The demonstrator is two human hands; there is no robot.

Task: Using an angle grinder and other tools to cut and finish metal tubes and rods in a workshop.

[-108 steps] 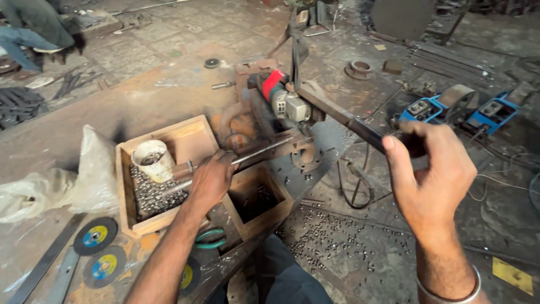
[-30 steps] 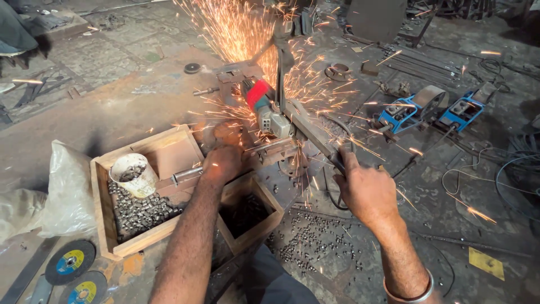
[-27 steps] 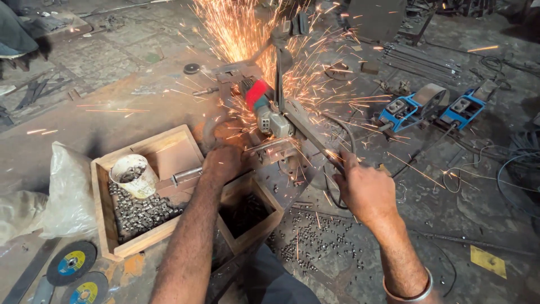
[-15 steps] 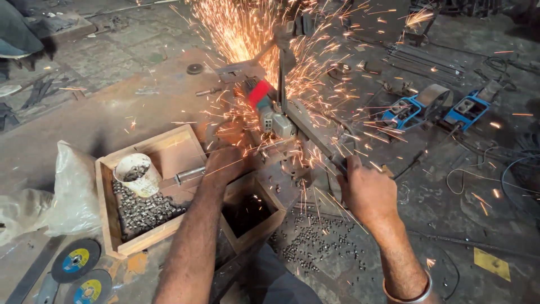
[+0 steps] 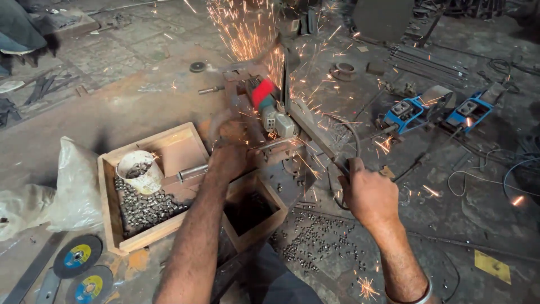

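My left hand (image 5: 228, 153) grips a metal rod (image 5: 194, 171) and holds it against the base of a chop saw (image 5: 269, 107) with a red and grey motor. My right hand (image 5: 368, 194) is closed on the saw's long black lever handle (image 5: 315, 138), pressed down. Orange sparks (image 5: 247, 34) spray up and away from the cut. Directly under the saw sits a small open wooden box (image 5: 250, 211).
A larger wooden box (image 5: 109, 194) to the left holds several small cut metal pieces and a white cup (image 5: 138, 169). A white plastic bag (image 5: 67, 186), cutting discs (image 5: 76, 256), two blue machines (image 5: 408, 112) and loose metal bits (image 5: 315, 242) lie on the floor.
My right hand pulled the lever handle down from its raised position. Sparks began flying and keep spraying. My left hand stays on the rod.
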